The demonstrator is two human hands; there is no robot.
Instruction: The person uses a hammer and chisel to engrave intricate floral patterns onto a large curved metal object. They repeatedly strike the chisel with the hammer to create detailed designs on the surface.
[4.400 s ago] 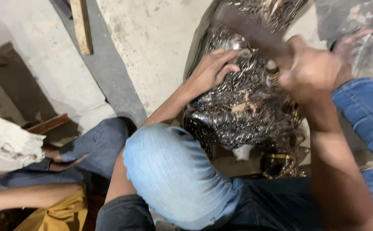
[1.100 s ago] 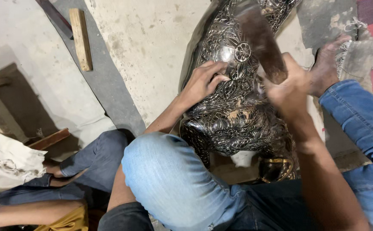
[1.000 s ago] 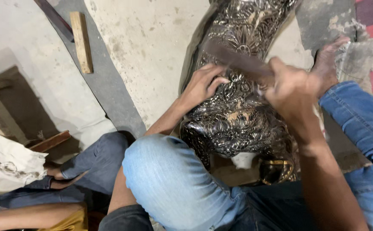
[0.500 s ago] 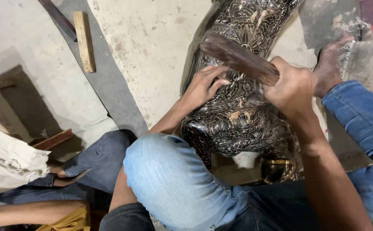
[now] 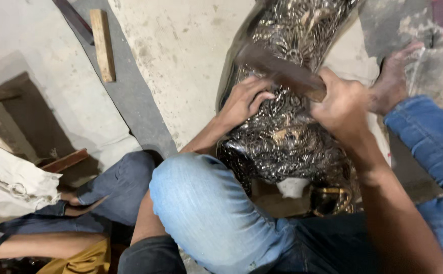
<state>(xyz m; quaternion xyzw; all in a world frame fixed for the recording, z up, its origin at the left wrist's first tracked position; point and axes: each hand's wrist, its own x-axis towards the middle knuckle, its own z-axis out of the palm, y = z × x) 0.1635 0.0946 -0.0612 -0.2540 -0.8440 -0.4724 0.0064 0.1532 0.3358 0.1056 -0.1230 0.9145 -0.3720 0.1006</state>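
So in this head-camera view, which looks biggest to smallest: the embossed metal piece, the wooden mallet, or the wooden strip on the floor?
1. Embossed metal piece, by far the largest.
2. Wooden mallet in the right hand and wooden strip: these look alike in length, and the mallet is blurred and nearer the camera, so I won't rank them.

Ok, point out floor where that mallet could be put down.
Bare concrete floor lies between the wood strip and the embossed metal sheet. It is crowded around the sheet, where both hands, knee and foot close in.
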